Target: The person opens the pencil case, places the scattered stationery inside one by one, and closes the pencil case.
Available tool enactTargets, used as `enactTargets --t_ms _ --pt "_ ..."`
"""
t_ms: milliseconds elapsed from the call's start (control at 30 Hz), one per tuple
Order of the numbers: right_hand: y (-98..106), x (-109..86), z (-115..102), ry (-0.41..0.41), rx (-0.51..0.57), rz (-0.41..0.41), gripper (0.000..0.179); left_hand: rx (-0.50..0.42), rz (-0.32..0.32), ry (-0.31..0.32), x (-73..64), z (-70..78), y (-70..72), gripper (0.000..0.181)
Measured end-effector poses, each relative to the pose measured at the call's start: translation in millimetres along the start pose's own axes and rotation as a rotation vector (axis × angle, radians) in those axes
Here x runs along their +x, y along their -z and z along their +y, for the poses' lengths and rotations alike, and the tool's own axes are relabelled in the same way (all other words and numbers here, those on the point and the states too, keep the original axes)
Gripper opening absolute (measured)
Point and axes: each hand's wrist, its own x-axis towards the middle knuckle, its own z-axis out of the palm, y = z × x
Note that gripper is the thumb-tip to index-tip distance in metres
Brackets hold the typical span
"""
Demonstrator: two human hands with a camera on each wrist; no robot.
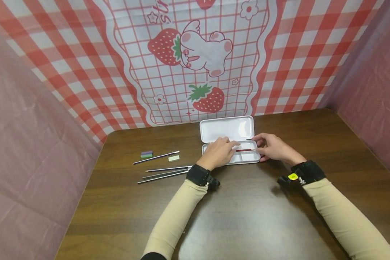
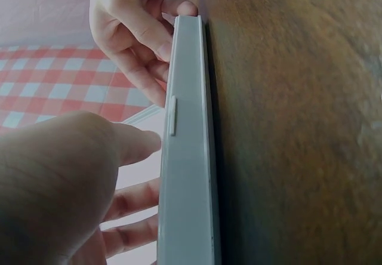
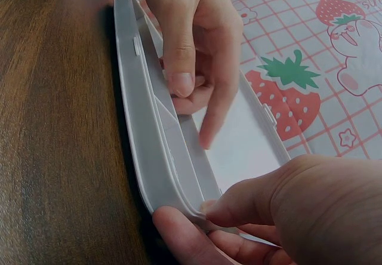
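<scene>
A white pencil case (image 1: 227,161) lies on the table with its lid (image 1: 226,129) raised toward the back cloth. Inside it, a red pencil (image 1: 245,150) lies lengthwise. My left hand (image 1: 217,152) reaches over the case's left half, its fingers (image 3: 215,113) down inside and the thumb apart from them. At the right end, my right hand (image 1: 273,147) grips the case, thumb (image 3: 245,202) on the rim and fingers against the outer wall. The left hand covers part of the interior.
Left of the case are several slim pencils (image 1: 162,168), one dark pencil (image 1: 156,157), a pale eraser (image 1: 173,158) and a stacked purple and green block (image 1: 146,154). A strawberry-print cloth (image 1: 211,43) hangs behind the brown table (image 1: 240,216).
</scene>
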Motion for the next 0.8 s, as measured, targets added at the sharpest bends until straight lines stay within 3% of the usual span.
enactTargets --t_ms 233,467,700,800 --pt "-0.1 0.3 0.4 -0.005 0.0 -0.001 0.053 0.072 0.083 0.003 8.6 -6.1 -10.8 0.039" --pt "-0.8 1.0 2.1 -0.006 -0.006 -0.004 0.054 0.084 0.119 0.002 15.3 -15.3 -9.4 0.039" --pt "-0.3 1.2 2.4 -0.01 -0.008 -0.004 0.053 0.13 0.113 0.023 -0.9 1.2 31.3 0.038" --pt "0.0 0.9 1.7 -0.011 -0.005 -0.001 0.053 0.145 0.124 0.013 -6.4 4.1 37.7 0.036"
